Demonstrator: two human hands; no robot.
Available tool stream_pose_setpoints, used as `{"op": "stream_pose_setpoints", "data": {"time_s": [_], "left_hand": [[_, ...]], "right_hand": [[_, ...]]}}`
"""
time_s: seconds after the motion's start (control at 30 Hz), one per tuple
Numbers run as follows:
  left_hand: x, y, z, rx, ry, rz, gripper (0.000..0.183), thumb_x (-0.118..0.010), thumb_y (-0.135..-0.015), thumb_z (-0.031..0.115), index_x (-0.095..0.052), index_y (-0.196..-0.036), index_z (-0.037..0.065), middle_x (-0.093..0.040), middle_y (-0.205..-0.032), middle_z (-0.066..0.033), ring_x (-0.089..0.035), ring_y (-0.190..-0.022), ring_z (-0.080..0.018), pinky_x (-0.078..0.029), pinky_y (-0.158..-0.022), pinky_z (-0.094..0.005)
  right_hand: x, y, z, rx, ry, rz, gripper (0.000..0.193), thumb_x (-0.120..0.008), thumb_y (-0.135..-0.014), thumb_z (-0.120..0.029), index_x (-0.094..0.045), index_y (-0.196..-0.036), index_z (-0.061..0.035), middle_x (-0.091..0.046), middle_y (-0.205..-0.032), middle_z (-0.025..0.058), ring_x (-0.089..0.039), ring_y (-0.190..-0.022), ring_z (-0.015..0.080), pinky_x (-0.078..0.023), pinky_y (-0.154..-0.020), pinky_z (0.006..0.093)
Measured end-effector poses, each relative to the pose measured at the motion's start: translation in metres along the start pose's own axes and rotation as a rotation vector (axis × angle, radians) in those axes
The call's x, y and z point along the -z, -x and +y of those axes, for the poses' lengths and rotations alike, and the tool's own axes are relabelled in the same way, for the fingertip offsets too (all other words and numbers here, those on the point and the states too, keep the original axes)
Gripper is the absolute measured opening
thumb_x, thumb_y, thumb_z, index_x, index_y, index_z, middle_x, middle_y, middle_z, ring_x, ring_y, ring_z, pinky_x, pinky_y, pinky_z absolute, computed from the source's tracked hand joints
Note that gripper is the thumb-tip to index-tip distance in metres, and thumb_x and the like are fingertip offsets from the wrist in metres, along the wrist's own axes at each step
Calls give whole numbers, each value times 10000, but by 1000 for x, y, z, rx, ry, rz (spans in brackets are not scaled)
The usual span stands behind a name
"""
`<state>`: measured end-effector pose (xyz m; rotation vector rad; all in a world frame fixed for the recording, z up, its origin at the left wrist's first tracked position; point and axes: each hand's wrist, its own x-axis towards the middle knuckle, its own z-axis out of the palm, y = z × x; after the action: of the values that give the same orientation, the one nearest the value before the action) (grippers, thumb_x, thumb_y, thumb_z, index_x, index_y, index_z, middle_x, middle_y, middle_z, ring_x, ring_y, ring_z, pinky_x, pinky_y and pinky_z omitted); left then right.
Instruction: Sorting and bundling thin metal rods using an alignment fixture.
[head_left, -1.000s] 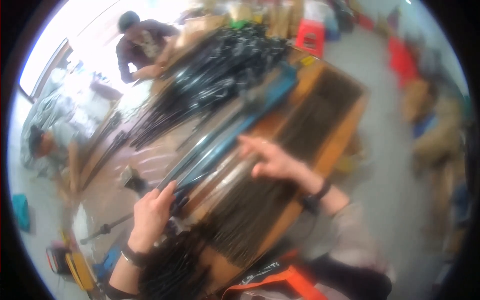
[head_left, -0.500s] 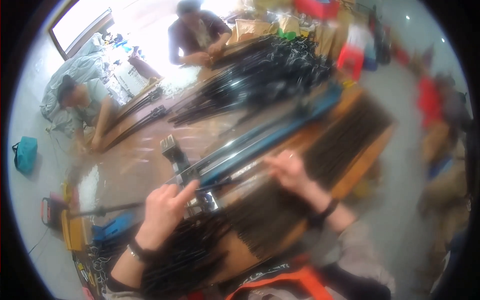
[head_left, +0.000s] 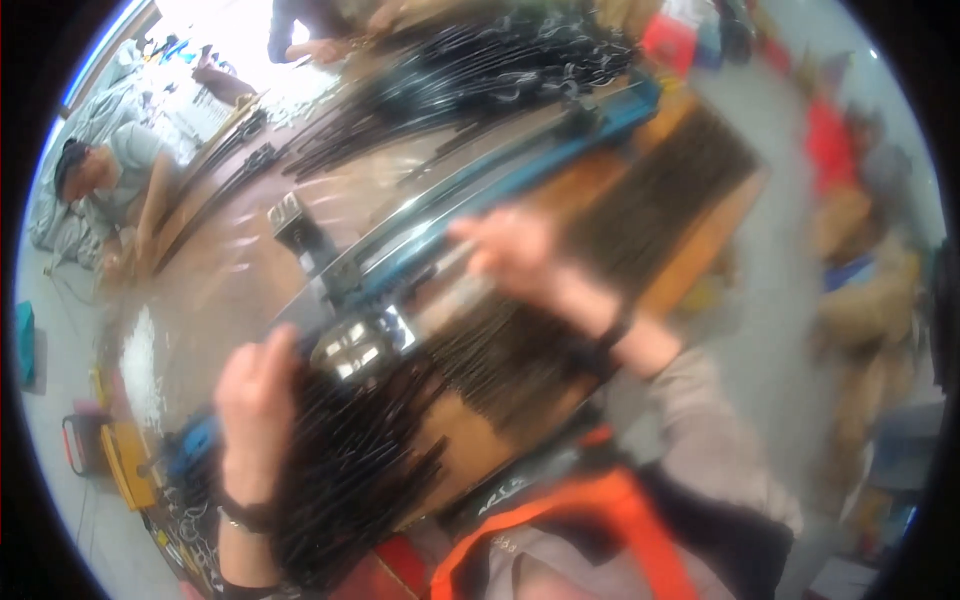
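Observation:
My left hand [head_left: 258,400] is blurred, its fingers curled in, just left of a metal fixture block [head_left: 360,345] with a shiny top. What it holds, if anything, does not show. Farther right, my right hand [head_left: 515,255] reaches over the near side of a long blue rail [head_left: 510,180] running off the fixture; motion smears its fingers. Thin black rods [head_left: 350,450] lie heaped below the fixture and beside my left forearm. A dense layer of dark rods [head_left: 640,230] covers the board under and beyond my right wrist.
Across the table [head_left: 215,290] lies a large bundle of black rods [head_left: 440,80]. A seated person [head_left: 120,180] works at the left; another person [head_left: 310,35] is at the far side. White bits [head_left: 143,365] are piled near the left edge. A red stool [head_left: 670,42] stands beyond the rail.
The whole view has shifted, so the table sits farther left and higher. My left hand has drawn leftward from the fixture; the dark rod running beside it is no longer discernible.

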<state>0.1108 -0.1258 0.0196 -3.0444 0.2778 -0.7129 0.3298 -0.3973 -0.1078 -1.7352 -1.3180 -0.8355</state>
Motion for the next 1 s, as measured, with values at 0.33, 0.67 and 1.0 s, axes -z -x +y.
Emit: {"op": "stream_pose_setpoints", "data": {"time_s": [0.33, 0.67, 1.0], "left_hand": [[73, 38, -54, 412, -158, 220, 205, -609, -932, 78, -627, -1117, -9, -650, -974, -213, -634, -854, -332, -506, -754, -379], [75, 102, -59, 598, 35, 181, 231, -613, -933, 72, -620, -1140, -30, -661, -944, -219, -645, -811, -312, -507, -744, -349], [55, 105, -70, 615, 72, 196, 218, -623, -928, 72, -630, -1119, -32, -665, -927, -228, -661, -794, -310, -513, -722, -349]], "right_hand": [[-70, -52, 0, -385, -404, -332, 179, -606, -961, -191, -676, -1078, -75, -709, -801, 68, -672, -716, 159, -530, -654, 309], [-151, -120, -44, -174, -678, -439, 185, -638, -949, -224, -694, -1063, -90, -735, -856, 78, -698, -769, 139, -545, -703, 291], [-161, -147, -54, -193, -405, -798, 175, -640, -942, -230, -686, -1011, -75, -722, -826, 103, -706, -759, 179, -548, -694, 320]]}}
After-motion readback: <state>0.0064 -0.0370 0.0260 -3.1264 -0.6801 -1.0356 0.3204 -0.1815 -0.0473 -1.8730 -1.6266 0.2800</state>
